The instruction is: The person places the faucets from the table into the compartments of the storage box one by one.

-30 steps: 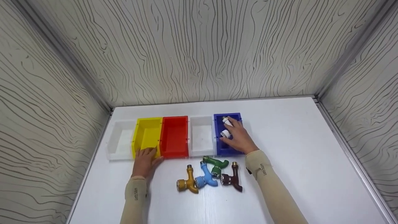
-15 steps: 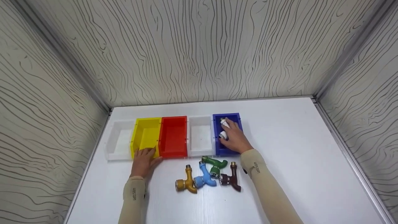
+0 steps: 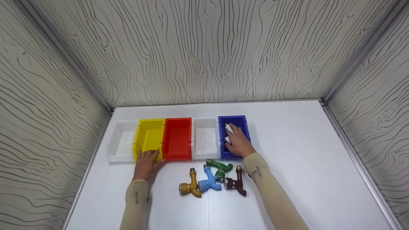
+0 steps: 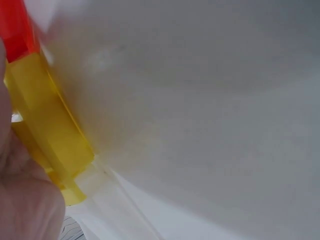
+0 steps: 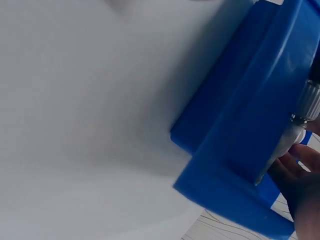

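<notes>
My right hand [image 3: 239,142] reaches into the blue bin [image 3: 232,118] and holds a white tap [image 3: 228,127]; fingers and palm hide part of it. In the right wrist view the tap's ribbed knob [image 5: 310,100] shows beside the blue wall. At the front of the yellow bin [image 3: 150,135], my left hand [image 3: 146,166] grips the rim, fingers over the wall and thumb outside. Between the forearms lie a mustard tap [image 3: 192,185], a light blue tap [image 3: 209,180], a green tap [image 3: 220,167] and a dark brown tap [image 3: 239,182].
The bins stand in one row: a clear bin [image 3: 124,140] at the left end, then yellow, red [image 3: 178,140], another clear bin [image 3: 205,137] and blue. The white table [image 3: 303,153] is enclosed by wood-patterned panels [image 3: 204,54] behind and at both sides.
My right hand has shifted slightly left and lower within the blue bin, with the white tap turning and moving along. The left hand keeps its place on the yellow bin.
</notes>
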Action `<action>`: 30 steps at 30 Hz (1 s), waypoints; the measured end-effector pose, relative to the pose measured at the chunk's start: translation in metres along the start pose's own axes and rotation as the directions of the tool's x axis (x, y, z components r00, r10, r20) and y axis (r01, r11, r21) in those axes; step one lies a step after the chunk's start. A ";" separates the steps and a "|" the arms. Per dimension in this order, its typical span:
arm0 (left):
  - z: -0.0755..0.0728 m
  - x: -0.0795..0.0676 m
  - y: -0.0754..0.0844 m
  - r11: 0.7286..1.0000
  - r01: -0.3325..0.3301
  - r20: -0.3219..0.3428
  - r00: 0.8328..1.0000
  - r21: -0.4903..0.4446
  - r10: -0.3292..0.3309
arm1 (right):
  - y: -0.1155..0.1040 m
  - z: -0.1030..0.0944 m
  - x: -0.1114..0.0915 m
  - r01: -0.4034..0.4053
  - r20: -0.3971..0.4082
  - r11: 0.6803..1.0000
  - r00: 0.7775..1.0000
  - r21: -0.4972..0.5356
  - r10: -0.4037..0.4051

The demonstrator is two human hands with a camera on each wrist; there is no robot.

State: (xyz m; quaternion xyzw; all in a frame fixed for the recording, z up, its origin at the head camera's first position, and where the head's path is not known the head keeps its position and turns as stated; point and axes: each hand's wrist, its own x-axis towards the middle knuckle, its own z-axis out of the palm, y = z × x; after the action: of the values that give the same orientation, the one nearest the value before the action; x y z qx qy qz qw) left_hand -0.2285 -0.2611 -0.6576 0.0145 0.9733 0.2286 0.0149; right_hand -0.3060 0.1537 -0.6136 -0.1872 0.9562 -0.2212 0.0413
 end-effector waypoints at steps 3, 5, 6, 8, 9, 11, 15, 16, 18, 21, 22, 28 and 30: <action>0.002 0.000 -0.001 1.000 -0.028 -0.033 0.999 0.004 0.028 | 0.000 0.004 0.000 0.010 0.004 1.000 1.000 -0.005 -0.010; 0.003 0.000 -0.002 0.999 -0.039 -0.053 0.998 0.009 0.040 | 0.001 0.005 0.000 0.012 0.006 1.000 1.000 -0.004 -0.012; 0.004 0.000 -0.002 0.999 -0.042 -0.059 0.997 0.010 0.043 | 0.001 0.006 0.000 0.014 0.008 1.000 1.000 -0.002 -0.013; 0.005 0.000 -0.003 0.999 -0.038 -0.055 0.998 0.007 0.038 | 0.001 0.006 0.001 0.010 0.014 1.000 1.000 0.000 -0.010; 0.005 0.000 -0.003 0.999 -0.036 -0.049 0.998 0.004 0.036 | 0.001 0.006 0.000 0.007 0.017 1.000 1.000 0.001 -0.007; 0.006 0.002 -0.003 1.000 -0.025 -0.030 0.999 -0.003 0.025 | 0.002 0.006 0.001 0.000 0.026 1.000 1.000 -0.003 0.000; 0.006 0.004 -0.002 1.000 -0.003 -0.011 1.000 -0.003 0.003 | 0.003 0.007 0.002 -0.018 0.037 1.000 0.999 -0.007 0.018; 0.006 0.004 -0.002 1.000 0.004 -0.009 1.000 0.000 -0.004 | 0.003 0.007 0.002 -0.021 0.038 1.000 0.999 -0.006 0.021; 0.005 0.003 -0.003 1.000 0.004 -0.009 1.000 0.002 -0.004 | 0.003 0.009 0.003 -0.032 0.042 0.999 0.999 0.000 0.032; 0.004 0.001 -0.004 1.000 -0.004 -0.011 1.000 0.014 0.004 | 0.003 0.011 0.005 -0.044 0.052 0.999 0.998 0.010 0.043; 0.004 0.000 -0.005 1.000 -0.012 -0.015 1.000 0.015 0.012 | 0.002 0.012 0.005 -0.044 0.056 0.999 0.997 0.012 0.044; 0.003 -0.002 -0.005 1.000 -0.019 -0.024 1.000 0.020 0.020 | 0.001 0.012 0.005 -0.042 0.068 0.999 0.997 0.015 0.041; 0.003 -0.001 -0.004 0.999 -0.027 -0.030 0.999 0.020 0.027 | 0.001 0.011 0.005 -0.037 0.061 0.999 0.998 0.015 0.036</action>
State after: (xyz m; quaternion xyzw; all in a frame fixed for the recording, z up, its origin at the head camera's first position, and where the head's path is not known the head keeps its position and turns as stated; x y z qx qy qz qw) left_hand -0.2272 -0.2632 -0.6619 0.0244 0.9753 0.2196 -0.0032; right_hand -0.3091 0.1481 -0.6234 -0.1761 0.9559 -0.2226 0.0758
